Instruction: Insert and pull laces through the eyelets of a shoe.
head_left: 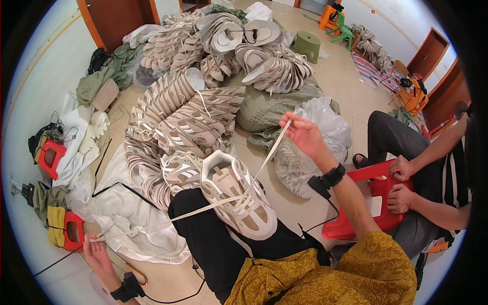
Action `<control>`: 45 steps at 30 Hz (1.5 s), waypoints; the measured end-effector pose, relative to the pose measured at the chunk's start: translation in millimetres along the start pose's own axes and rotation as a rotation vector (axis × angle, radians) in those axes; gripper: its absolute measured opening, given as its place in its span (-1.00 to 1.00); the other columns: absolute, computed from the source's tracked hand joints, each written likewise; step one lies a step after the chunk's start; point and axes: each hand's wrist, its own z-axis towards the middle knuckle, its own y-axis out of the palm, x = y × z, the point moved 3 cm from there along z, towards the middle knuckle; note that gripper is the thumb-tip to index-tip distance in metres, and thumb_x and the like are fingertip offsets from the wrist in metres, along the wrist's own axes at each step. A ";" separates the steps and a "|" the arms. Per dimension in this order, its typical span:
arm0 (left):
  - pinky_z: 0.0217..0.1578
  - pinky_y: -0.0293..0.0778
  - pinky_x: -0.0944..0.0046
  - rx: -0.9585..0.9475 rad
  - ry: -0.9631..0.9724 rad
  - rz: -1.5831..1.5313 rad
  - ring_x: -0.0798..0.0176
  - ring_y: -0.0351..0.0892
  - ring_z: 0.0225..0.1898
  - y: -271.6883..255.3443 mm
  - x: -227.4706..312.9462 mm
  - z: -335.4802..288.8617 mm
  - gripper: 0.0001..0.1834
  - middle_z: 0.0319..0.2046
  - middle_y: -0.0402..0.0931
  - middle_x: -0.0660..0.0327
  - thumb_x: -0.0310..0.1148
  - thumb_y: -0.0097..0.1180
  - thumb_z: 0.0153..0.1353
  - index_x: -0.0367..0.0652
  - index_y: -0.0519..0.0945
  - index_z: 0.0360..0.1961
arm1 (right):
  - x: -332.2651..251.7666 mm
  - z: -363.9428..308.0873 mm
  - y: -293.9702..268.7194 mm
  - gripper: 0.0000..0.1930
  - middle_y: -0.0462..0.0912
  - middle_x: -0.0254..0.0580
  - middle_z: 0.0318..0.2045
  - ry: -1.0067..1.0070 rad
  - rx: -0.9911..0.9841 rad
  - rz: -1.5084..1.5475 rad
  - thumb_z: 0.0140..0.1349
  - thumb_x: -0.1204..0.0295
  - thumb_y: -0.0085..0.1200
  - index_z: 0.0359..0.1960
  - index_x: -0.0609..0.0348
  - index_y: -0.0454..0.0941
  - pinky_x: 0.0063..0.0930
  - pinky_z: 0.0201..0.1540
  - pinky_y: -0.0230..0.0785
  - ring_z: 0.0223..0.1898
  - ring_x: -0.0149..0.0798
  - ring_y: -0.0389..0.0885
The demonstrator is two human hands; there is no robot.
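Observation:
A beige and white sneaker [262, 219] rests on my lap, its toe toward me. A long cream shoelace [201, 209] runs through its lower eyelets, with both ends pulled out to the sides. My left hand [98, 258], far out at the lower left, pinches one end of the lace. Raised above and right of the shoe, my right hand [303, 134] grips the other end between thumb and fingers. Both lengths of lace look taut. The shoe's upper eyelets hold no lace that I can make out.
Beyond my knees lie large stacks of flat shoe uppers [190, 114]. Clear plastic bags [295, 175] sit right of the shoe, and white sheeting [117, 218] spreads at left. Another person [401, 198] sits close on my right, by a red plastic stool [341, 223].

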 end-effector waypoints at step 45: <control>-0.07 0.36 0.39 0.110 0.688 1.263 0.32 0.38 -0.12 -242.2 110.5 -31.6 -0.54 -0.10 0.39 0.07 -0.53 -0.07 0.23 -0.42 0.21 0.16 | -202.2 13.9 -59.2 -0.68 0.56 -0.14 -0.30 -0.497 0.295 -0.255 0.15 0.47 0.00 -0.06 0.36 0.40 -0.59 -0.42 0.37 -0.39 -0.37 0.52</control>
